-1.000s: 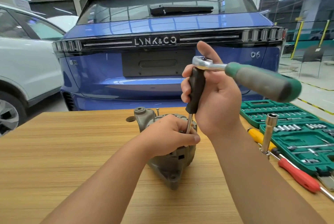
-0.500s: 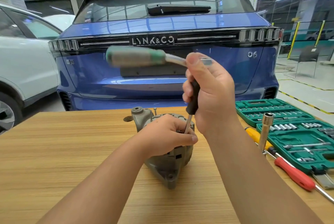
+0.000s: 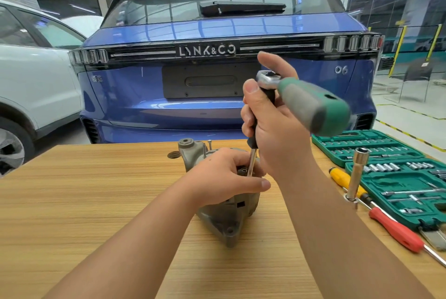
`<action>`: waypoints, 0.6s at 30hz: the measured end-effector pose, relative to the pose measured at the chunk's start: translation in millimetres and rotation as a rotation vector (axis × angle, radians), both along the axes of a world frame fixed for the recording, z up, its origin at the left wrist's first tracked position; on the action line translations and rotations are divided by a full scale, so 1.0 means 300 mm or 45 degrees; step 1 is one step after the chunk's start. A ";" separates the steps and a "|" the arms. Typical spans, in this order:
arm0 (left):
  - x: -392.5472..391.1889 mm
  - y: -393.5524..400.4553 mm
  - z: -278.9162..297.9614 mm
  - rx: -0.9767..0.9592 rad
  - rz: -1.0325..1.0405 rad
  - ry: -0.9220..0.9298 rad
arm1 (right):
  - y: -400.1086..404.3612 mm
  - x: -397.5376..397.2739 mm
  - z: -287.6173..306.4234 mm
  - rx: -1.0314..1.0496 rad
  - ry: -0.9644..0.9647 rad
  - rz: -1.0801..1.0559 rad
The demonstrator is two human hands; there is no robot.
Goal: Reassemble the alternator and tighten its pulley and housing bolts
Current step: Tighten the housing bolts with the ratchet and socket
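Observation:
A grey alternator [image 3: 224,219] stands on the wooden table [image 3: 84,202]. My left hand [image 3: 224,175] is clamped over its top and holds it still. My right hand [image 3: 272,127] grips the black upright extension bar [image 3: 253,139], whose steel tip goes down into the housing beside my left fingers. A ratchet with a green and grey handle [image 3: 311,103] sits on top of the bar, its handle pointing right and toward me. A loose bolt [image 3: 209,145] sticks up at the alternator's far side.
An open green socket case [image 3: 395,173] lies at the right. In front of it are a yellow-handled screwdriver [image 3: 342,178], a red-handled screwdriver [image 3: 395,231] and an upright long socket [image 3: 357,173]. A blue car [image 3: 205,81] stands just behind the table.
The ratchet handle swung from the right round to the left half a second ago and is back at the right now. My left hand has stayed on the alternator.

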State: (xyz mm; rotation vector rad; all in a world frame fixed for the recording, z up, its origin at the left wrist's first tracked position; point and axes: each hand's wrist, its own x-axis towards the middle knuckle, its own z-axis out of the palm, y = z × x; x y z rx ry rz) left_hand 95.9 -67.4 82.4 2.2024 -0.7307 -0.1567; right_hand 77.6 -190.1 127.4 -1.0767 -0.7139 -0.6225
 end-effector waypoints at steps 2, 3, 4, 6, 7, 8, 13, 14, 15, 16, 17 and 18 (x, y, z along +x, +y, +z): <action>-0.004 0.017 -0.008 -0.131 -0.043 -0.041 | 0.003 -0.003 -0.002 -0.019 -0.019 0.018; -0.005 0.026 -0.012 -0.234 -0.056 -0.037 | 0.003 -0.004 -0.001 -0.036 -0.018 0.028; -0.009 0.035 -0.013 -0.342 -0.055 -0.020 | 0.000 -0.006 0.000 -0.055 -0.014 0.026; -0.014 0.040 -0.014 -0.491 0.013 -0.028 | -0.005 -0.009 0.001 -0.081 0.006 -0.032; -0.014 0.037 -0.015 -0.527 0.074 -0.053 | -0.007 -0.012 0.003 -0.086 0.031 -0.062; -0.013 0.032 -0.017 -0.551 0.140 -0.070 | -0.007 -0.016 0.007 -0.084 0.060 -0.083; 0.010 -0.010 -0.027 -0.479 0.406 -0.173 | -0.010 -0.033 0.022 -0.097 0.057 -0.112; 0.016 -0.021 -0.031 -0.383 0.465 -0.215 | -0.013 -0.034 0.024 -0.095 0.062 -0.110; 0.024 -0.034 -0.037 -0.260 0.537 -0.271 | -0.016 -0.034 0.026 -0.094 0.068 -0.106; 0.030 -0.046 -0.045 -0.129 0.615 -0.337 | -0.021 -0.034 0.027 -0.096 0.068 -0.107; 0.035 -0.056 -0.053 -0.002 0.691 -0.411 | -0.028 -0.034 0.029 -0.102 0.064 -0.117; 0.036 -0.064 -0.062 0.101 0.759 -0.481 | -0.035 -0.034 0.032 -0.105 0.056 -0.130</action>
